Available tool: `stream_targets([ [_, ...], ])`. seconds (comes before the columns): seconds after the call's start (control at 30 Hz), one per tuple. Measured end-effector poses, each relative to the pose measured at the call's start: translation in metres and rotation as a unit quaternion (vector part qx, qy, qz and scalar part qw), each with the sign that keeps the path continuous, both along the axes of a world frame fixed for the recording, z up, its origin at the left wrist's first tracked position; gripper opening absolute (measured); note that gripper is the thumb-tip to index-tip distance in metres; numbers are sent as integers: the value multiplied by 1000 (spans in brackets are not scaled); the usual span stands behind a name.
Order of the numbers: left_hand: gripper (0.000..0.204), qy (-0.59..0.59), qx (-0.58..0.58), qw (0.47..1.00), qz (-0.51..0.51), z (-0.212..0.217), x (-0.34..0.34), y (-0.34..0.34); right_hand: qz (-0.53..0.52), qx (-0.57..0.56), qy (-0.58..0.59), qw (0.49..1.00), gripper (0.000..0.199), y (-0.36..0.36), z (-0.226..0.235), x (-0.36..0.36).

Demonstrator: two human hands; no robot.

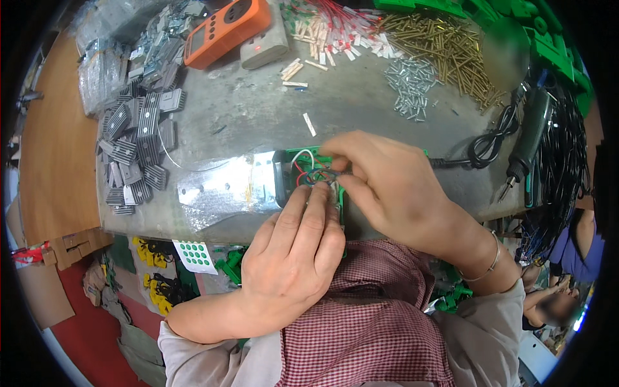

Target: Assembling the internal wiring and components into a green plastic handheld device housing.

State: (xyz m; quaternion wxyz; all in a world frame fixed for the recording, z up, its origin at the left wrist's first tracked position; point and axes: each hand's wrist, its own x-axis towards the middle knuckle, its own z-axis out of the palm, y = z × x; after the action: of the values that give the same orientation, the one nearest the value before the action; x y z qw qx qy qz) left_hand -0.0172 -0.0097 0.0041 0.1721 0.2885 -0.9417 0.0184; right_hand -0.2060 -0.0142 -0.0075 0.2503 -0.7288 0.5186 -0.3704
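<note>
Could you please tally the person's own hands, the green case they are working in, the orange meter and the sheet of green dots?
Left hand and right hand: 2
Green case: 1
Orange meter: 1
Sheet of green dots: 1
Total: 5

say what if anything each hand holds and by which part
The right hand seems to pinch dark wires; the spot is hidden. The left hand rests at the green case; whether it holds anything cannot be told.
</note>
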Motion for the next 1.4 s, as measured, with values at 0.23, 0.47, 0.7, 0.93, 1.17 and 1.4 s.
stream_targets([
  [0.23, 19, 21, 32, 999, 10, -3, 2, 0, -4, -34, 62, 997, 21, -5, -4, 3],
  [0.47, 18, 39, 81, 996, 20, 0, -1, -2, 22, -50, 145, 988, 23, -3, 1, 5],
  [0.7, 21, -12, 43, 999, 7, 0, 0, 0, 40, -29, 144, 988, 18, -10, 5, 8],
  [0.93, 19, -13, 77, 997, 28, 3, -2, 5, 26, 1, 101, 995, 51, -2, 6, 5],
  [1.17, 19, -60, 49, 995, 59, 9, -4, 12, 59, 20, 186, 981, 51, -10, 13, 14],
  [1.4, 17, -120, 18, 989, 80, 15, -6, 18, 57, -25, 239, 969, 48, -9, 4, 12],
])
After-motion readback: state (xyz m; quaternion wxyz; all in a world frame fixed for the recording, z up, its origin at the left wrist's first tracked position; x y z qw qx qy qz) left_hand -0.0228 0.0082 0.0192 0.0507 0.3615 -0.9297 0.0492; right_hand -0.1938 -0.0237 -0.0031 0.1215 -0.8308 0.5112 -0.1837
